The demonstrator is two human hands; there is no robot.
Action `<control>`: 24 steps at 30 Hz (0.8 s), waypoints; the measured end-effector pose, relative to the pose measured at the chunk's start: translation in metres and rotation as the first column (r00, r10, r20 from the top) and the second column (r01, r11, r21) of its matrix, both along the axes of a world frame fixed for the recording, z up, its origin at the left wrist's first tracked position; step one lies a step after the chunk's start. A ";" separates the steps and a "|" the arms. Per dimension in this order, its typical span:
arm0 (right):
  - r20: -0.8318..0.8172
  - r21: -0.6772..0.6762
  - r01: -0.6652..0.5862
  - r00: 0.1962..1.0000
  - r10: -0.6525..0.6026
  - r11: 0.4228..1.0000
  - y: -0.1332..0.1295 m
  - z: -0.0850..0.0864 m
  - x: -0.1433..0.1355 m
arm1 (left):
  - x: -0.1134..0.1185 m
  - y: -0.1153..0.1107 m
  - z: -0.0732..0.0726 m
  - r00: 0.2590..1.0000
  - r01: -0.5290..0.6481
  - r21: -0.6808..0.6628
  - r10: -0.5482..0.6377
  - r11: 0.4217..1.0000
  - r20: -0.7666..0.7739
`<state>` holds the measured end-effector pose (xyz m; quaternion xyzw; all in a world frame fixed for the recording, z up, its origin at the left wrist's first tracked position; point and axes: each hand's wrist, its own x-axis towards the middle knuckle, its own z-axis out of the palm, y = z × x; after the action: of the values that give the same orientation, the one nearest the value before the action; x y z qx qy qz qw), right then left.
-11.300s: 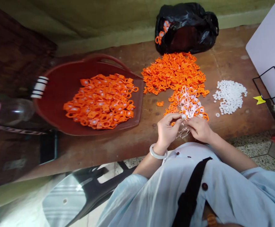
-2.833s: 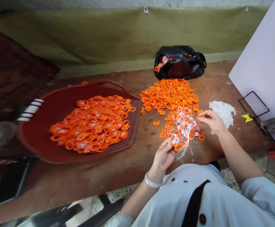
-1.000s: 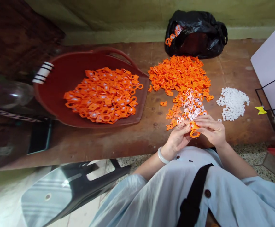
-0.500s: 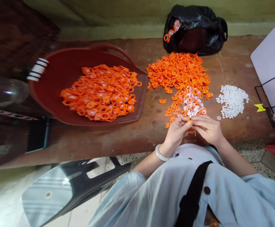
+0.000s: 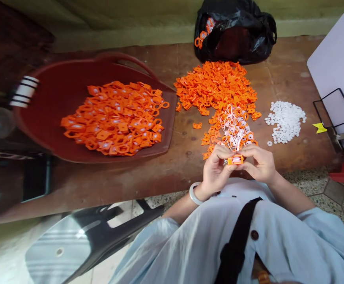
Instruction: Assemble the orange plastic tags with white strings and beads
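Between my two hands is an orange plastic piece [image 5: 235, 159] with a white and pinkish middle, close above my lap. My left hand [image 5: 217, 169], below a white bracelet, pinches its left end. Fingers of my right hand [image 5: 258, 162] are closed on its right end. White strings [image 5: 232, 126] lie in a tangle just beyond my fingertips, over orange parts with white discs. Farther back is a large heap of orange parts [image 5: 216, 85]. Small white discs [image 5: 287, 121] form a pile to the right.
A dark red basket [image 5: 53, 79] holding many orange pieces stands on the wooden table [image 5: 148, 173] at left. Behind the heap is a black plastic bag [image 5: 255, 31]. A pale board [image 5: 334, 59] with a black wire frame is at right; a grey stool [image 5: 59, 236] stands below.
The orange piece, mostly hidden by my fingers before, now shows its white and pinkish middle. My hands have tilted apart slightly around it. The whole view has shifted a little.
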<state>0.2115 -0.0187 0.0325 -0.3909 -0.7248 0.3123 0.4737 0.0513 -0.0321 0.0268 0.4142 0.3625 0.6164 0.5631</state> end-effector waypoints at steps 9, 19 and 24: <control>-0.265 -0.492 -0.020 0.956 -0.127 0.871 0.015 -0.026 -0.003 | 0.007 0.014 -0.028 0.997 0.071 -0.192 -0.065 0.979 0.036; -0.525 -0.830 -0.361 0.764 -0.375 0.425 0.028 -0.047 -0.009 | 0.003 0.022 -0.043 0.973 0.028 -0.210 -0.075 0.977 -0.218; -0.442 -0.813 -0.240 0.849 -0.292 0.531 0.021 -0.040 -0.009 | 0.001 0.030 -0.047 0.984 -0.053 -0.230 0.011 0.972 -0.180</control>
<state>0.2028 0.0027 -0.0080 -0.4793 -0.3147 0.7103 0.4083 0.0523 -0.0019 -0.0199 0.3925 0.4880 0.5389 0.5633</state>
